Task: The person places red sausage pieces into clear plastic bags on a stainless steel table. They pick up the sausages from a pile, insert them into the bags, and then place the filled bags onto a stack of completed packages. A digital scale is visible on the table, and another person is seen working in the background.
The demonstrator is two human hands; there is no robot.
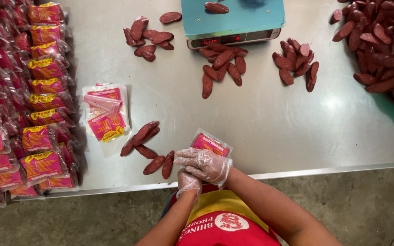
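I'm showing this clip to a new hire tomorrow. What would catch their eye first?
Probably the stacked rows of filled pink packets along the table's left edge, and the heap of dark red sausage slices at far right. At the near edge, the gloved right hand and left hand hold one packet, below a teal scale.
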